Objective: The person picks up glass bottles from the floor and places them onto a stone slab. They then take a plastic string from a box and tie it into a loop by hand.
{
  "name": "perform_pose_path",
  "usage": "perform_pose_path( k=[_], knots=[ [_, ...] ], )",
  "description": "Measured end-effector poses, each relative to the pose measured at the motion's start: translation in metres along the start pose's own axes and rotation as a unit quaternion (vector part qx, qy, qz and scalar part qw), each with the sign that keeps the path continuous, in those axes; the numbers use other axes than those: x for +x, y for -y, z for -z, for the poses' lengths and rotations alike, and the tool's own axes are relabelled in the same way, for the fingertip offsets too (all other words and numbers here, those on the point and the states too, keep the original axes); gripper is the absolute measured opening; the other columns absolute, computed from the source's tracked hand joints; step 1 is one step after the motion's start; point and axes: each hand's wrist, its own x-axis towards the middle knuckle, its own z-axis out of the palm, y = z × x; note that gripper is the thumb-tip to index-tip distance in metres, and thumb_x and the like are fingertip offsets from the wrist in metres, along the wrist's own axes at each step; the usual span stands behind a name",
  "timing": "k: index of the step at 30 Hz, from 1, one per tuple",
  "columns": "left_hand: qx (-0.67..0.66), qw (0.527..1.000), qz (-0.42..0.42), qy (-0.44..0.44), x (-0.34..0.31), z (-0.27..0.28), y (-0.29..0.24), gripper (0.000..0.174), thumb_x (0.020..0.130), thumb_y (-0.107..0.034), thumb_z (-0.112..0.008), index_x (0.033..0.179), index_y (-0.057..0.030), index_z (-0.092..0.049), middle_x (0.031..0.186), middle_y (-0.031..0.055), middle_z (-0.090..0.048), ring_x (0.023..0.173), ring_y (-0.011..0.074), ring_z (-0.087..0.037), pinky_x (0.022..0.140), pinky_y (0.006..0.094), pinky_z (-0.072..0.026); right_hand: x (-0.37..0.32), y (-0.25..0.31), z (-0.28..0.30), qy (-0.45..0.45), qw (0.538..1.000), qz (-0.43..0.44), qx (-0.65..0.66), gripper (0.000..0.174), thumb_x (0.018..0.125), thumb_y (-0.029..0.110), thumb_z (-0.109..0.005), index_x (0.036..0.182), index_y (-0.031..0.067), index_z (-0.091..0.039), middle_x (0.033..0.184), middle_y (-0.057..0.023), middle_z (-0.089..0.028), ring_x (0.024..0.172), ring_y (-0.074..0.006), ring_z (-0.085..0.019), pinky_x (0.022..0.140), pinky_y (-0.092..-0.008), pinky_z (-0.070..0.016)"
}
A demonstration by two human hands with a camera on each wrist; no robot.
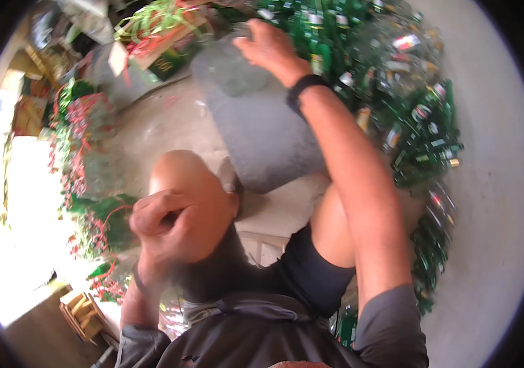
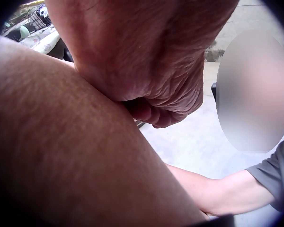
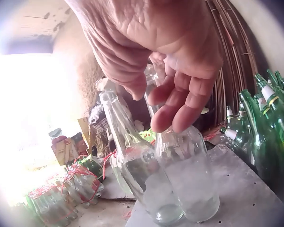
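My right hand (image 1: 271, 55) is over the far end of a grey board (image 1: 265, 138). Two clear glass bottles stand upright side by side there in the right wrist view. Its curled fingers and thumb are around the neck of the right-hand bottle (image 3: 189, 177), partly hiding it. The left-hand bottle (image 3: 125, 135) leans slightly in that view, its mouth just beside the thumb. My left hand (image 1: 162, 221) rests by the bent knee (image 1: 182, 168), fingers loosely curled with nothing in them. The leg fills much of the left wrist view.
Many green bottles (image 1: 427, 129) are piled along the right side, by a pale wall (image 1: 489, 184). Bundled bottles with red ties (image 1: 87, 144) stand at the left. A box with red and green strapping (image 1: 164, 52) lies at the far left of the board.
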Motion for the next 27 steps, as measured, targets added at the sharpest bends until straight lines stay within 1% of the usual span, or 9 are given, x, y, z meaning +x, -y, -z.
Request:
perform_pose_path(
  k=[2, 4, 8, 9, 12, 16, 19, 24, 27],
  knots=[
    [0.048, 0.998, -0.033, 0.004, -0.001, 0.000, 0.002, 0.003, 0.078, 0.000, -0.067, 0.081, 0.0005, -0.067, 0.065, 0.0062, -0.062, 0.054, 0.0131, -0.057, 0.052, 0.0261, -0.0437, -0.003, 0.004, 0.003, 0.037, 0.999, -0.037, 0.013, 0.033, 0.087, 0.032, -0.065, 0.089, -0.0005, -0.058, 0.070, -0.0136, -0.071, 0.064, -0.0263, -0.071, 0.070, -0.0414, -0.0563],
    [0.045, 0.999, 0.020, 0.012, -0.011, 0.003, 0.010, 0.004, 0.083, 0.002, -0.063, 0.085, 0.0002, -0.067, 0.064, 0.0034, -0.060, 0.054, 0.0088, -0.053, 0.051, 0.0236, -0.0391, -0.007, -0.001, -0.002, 0.047, 0.993, -0.054, 0.091, 0.036, 0.085, 0.032, -0.067, 0.090, -0.0031, -0.060, 0.071, -0.0151, -0.071, 0.067, -0.0265, -0.072, 0.071, -0.0410, -0.0563],
    [0.010, 0.999, 0.025, 0.023, -0.010, -0.003, 0.006, 0.006, 0.088, 0.003, -0.062, 0.088, -0.0004, -0.067, 0.061, -0.0001, -0.052, 0.054, 0.0054, -0.045, 0.052, 0.0228, -0.0328, -0.024, 0.011, 0.018, 0.119, 0.979, -0.124, 0.109, 0.038, 0.086, 0.031, -0.067, 0.101, -0.0031, -0.058, 0.074, -0.0144, -0.072, 0.075, -0.0272, -0.073, 0.075, -0.0412, -0.0556],
    [0.021, 0.999, 0.044, 0.016, -0.012, -0.001, 0.009, 0.005, 0.088, 0.002, -0.063, 0.088, -0.0007, -0.067, 0.062, -0.0005, -0.052, 0.055, 0.0051, -0.044, 0.053, 0.0225, -0.0327, -0.023, 0.010, 0.017, 0.125, 0.976, -0.147, 0.096, 0.041, 0.080, 0.028, -0.072, 0.109, 0.0012, -0.061, 0.085, -0.0151, -0.075, 0.090, -0.0325, -0.074, 0.086, -0.0447, -0.0575],
    [0.008, 0.995, 0.095, 0.013, -0.015, -0.003, 0.005, 0.005, 0.090, 0.000, -0.063, 0.087, -0.0018, -0.067, 0.063, -0.0024, -0.052, 0.058, 0.0040, -0.043, 0.055, 0.0212, -0.0320, -0.026, 0.005, 0.014, 0.106, 0.981, -0.155, 0.048, 0.040, 0.077, 0.025, -0.073, 0.108, 0.0009, -0.065, 0.102, -0.0199, -0.074, 0.099, -0.0354, -0.073, 0.087, -0.0449, -0.0577],
    [0.007, 0.992, 0.128, -0.008, -0.014, -0.006, 0.001, 0.008, 0.093, -0.002, -0.063, 0.086, -0.0030, -0.066, 0.064, -0.0044, -0.052, 0.058, 0.0027, -0.042, 0.054, 0.0204, -0.0305, -0.038, 0.005, 0.038, 0.138, 0.978, -0.152, 0.027, 0.034, 0.075, 0.022, -0.074, 0.102, 0.0030, -0.072, 0.102, -0.0200, -0.074, 0.099, -0.0360, -0.072, 0.087, -0.0449, -0.0580],
    [-0.001, 0.993, 0.114, -0.007, -0.014, -0.005, 0.006, 0.009, 0.095, -0.003, -0.062, 0.086, -0.0036, -0.066, 0.064, -0.0052, -0.049, 0.058, 0.0021, -0.040, 0.054, 0.0204, -0.0289, -0.050, 0.006, 0.060, 0.149, 0.979, -0.138, -0.006, 0.024, 0.081, 0.020, -0.063, 0.096, 0.0038, -0.070, 0.089, -0.0138, -0.075, 0.093, -0.0339, -0.072, 0.080, -0.0480, -0.0561],
    [-0.001, 0.993, 0.115, -0.016, -0.016, -0.004, 0.010, 0.010, 0.097, -0.004, -0.061, 0.088, -0.0035, -0.066, 0.064, -0.0067, -0.046, 0.057, 0.0004, -0.036, 0.052, 0.0202, -0.0253, -0.066, -0.004, 0.096, 0.128, 0.983, -0.131, -0.030, 0.030, 0.078, 0.018, -0.063, 0.101, 0.0027, -0.073, 0.108, -0.0233, -0.072, 0.104, -0.0406, -0.069, 0.084, -0.0511, -0.0555],
    [-0.013, 0.992, 0.122, -0.025, -0.016, -0.003, 0.012, 0.011, 0.098, -0.003, -0.062, 0.088, -0.0030, -0.065, 0.064, -0.0071, -0.046, 0.056, -0.0006, -0.035, 0.051, 0.0193, -0.0239, -0.075, -0.033, 0.107, 0.088, 0.988, -0.120, -0.048, 0.024, 0.077, 0.021, -0.064, 0.086, 0.0010, -0.073, 0.092, -0.0235, -0.072, 0.091, -0.0407, -0.070, 0.079, -0.0492, -0.0551]
  ],
)
